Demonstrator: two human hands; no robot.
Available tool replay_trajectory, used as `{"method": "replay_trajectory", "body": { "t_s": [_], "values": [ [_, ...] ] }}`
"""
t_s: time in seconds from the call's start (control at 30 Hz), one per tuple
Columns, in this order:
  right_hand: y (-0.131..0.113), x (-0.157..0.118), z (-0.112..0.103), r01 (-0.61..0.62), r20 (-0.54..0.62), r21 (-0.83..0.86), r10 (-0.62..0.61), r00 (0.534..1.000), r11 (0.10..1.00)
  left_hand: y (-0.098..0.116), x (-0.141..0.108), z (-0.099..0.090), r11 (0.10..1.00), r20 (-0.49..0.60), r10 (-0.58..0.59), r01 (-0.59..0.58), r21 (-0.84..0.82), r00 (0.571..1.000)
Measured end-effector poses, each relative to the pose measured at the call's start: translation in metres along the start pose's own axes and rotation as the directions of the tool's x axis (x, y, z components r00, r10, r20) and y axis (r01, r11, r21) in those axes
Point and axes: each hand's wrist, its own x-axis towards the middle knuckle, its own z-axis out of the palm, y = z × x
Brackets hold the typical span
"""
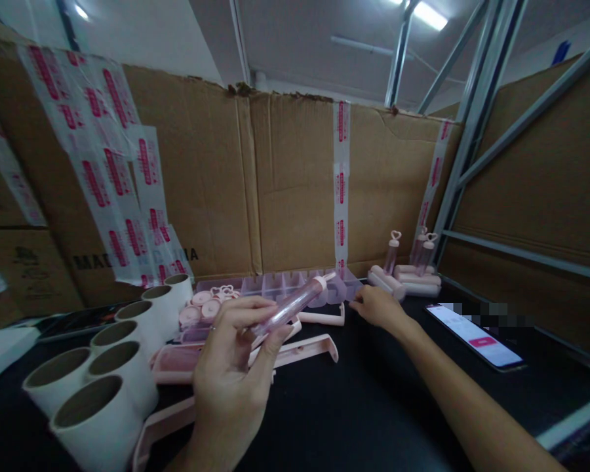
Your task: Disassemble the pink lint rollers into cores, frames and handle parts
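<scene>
My left hand [238, 373] is closed around a clear tube [292, 308] with a pale pink cap, tilted up to the right. Pink plastic parts lie beneath and beside this hand, among them a long bar with a hooked end [309, 349]. My right hand [376, 305] reaches to the right end of a translucent lilac divided tray [275, 283]; its fingers are bent together, and whatever they hold is hidden. Just left of it lies another pink hooked bar [324, 319]. Round pink caps with heart-shaped loops [206, 305] are heaped behind my left hand.
White cardboard tubes [91, 413] stand in a row at the left. Capped tubes with heart loops [392, 255] stand upright at the back right, by pink cylinders [417, 283]. A lit phone [474, 337] lies at the right. Cardboard [295, 183] walls the back; a metal frame [465, 157] rises at the right.
</scene>
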Motion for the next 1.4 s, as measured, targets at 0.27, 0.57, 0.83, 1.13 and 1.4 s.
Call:
{"method": "replay_trajectory", "body": {
  "t_s": [0.27,0.57,0.83,1.13,1.4],
  "values": [
    [-0.019,-0.016,-0.007,-0.059,0.043,-0.127,0.065,0.997,0.990,-0.007,0.000,0.003,0.932,-0.001,-0.331,0.327,-0.154,0.944],
    [-0.017,-0.017,-0.015,0.001,-0.147,0.186,0.026,0.989,0.983,-0.012,-0.004,0.002,0.787,0.063,-0.544,0.535,-0.308,0.836],
    [-0.046,-0.030,-0.040,0.507,-0.458,0.718,-0.226,0.860,0.477,-0.006,-0.003,0.007,0.515,0.175,-0.715,0.678,-0.524,0.677],
    [-0.062,-0.056,-0.038,0.527,-0.547,0.835,-0.328,0.770,-0.157,-0.003,-0.009,0.010,0.683,0.113,-0.630,0.617,-0.390,0.768],
    [-0.068,-0.065,-0.038,0.524,-0.546,0.837,-0.303,0.781,-0.158,0.001,-0.006,0.012,0.955,-0.032,-0.231,0.221,-0.200,0.972]
  ]
}}
